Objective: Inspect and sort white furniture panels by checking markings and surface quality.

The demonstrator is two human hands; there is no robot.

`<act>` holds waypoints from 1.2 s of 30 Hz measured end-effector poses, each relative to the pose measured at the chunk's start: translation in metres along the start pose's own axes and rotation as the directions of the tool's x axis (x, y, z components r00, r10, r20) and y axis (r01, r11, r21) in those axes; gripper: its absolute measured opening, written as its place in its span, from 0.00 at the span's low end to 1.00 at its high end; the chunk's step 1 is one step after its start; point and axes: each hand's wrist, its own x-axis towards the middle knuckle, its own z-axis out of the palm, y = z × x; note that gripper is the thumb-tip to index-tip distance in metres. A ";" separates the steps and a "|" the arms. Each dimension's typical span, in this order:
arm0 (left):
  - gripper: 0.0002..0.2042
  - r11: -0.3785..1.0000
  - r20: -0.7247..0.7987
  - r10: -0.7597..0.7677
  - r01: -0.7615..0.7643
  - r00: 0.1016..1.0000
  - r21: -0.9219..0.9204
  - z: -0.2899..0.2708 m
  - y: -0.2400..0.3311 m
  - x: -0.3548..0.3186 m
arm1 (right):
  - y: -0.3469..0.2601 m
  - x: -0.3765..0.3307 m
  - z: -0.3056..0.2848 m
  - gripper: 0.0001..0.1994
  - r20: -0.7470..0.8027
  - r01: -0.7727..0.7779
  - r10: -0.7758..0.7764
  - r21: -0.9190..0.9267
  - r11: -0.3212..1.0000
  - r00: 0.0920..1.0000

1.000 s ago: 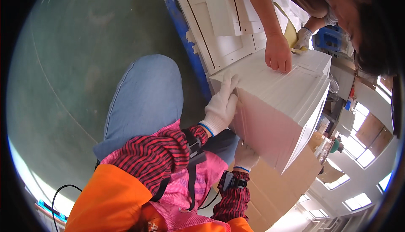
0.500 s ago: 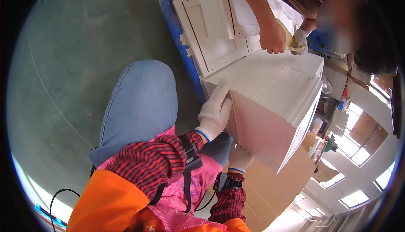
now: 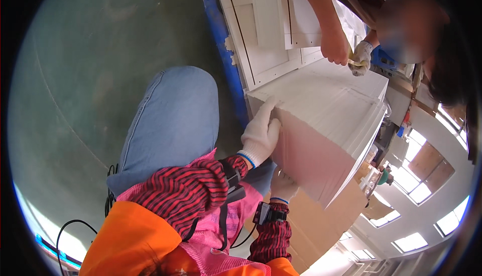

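Observation:
A large white stack of layered boards (image 3: 326, 120) stands in front of me, its long edges running away to the right. My left hand (image 3: 261, 136), in a white knitted glove, grips its near left corner. The index finger is stretched along the upper edge and the thumb lies against the near face. Lower down, my gloved right hand (image 3: 284, 183) holds the stack's bottom edge; some of its fingertips are hidden. Across the stack, another person's bare hand (image 3: 335, 46) and gloved hand (image 3: 361, 57) meet at a small yellowish strip (image 3: 355, 62).
White panels with dark grooves (image 3: 261, 50) lean beyond the stack, beside a blue edge (image 3: 221, 40) with chipped patches. Brown cardboard (image 3: 321, 226) lies below the stack. Green floor (image 3: 95, 65) spreads on the left, around my bent knee (image 3: 173, 110). A black cable (image 3: 65, 231) loops at lower left.
The view has shifted slightly, moving the panels rightward in the picture. My hands keep their places on the stack. The other person's hands have come closer together, and less of the yellowish strip shows.

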 end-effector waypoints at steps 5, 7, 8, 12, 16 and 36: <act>0.38 0.985 -0.080 -0.142 0.148 0.987 0.087 0.002 -0.007 -0.005 | 0.033 0.006 -0.009 0.23 0.311 0.411 -0.537 -0.909 0.074 0.784; 0.39 0.983 -0.071 -0.159 0.165 0.985 0.086 0.002 -0.009 -0.007 | 0.037 0.005 -0.008 0.23 0.284 0.403 -0.512 -0.905 0.137 0.811; 0.39 0.983 -0.088 -0.128 0.138 0.988 0.117 0.003 -0.010 -0.007 | 0.038 0.005 -0.007 0.22 0.114 0.362 -0.452 -0.779 0.511 0.884; 0.39 0.982 -0.100 -0.134 0.146 0.986 0.120 0.002 -0.007 -0.006 | 0.045 0.004 -0.006 0.22 0.106 0.359 -0.441 -0.759 0.543 0.891; 0.36 0.948 -0.035 -0.303 0.305 0.952 0.086 -0.001 0.004 -0.006 | 0.071 0.008 -0.009 0.21 0.259 0.434 -0.603 -0.886 0.162 0.754; 0.22 0.954 0.001 0.219 -0.215 0.976 0.211 -0.002 0.018 -0.004 | -0.001 0.004 -0.019 0.21 0.605 0.143 -0.216 -0.489 -0.861 0.767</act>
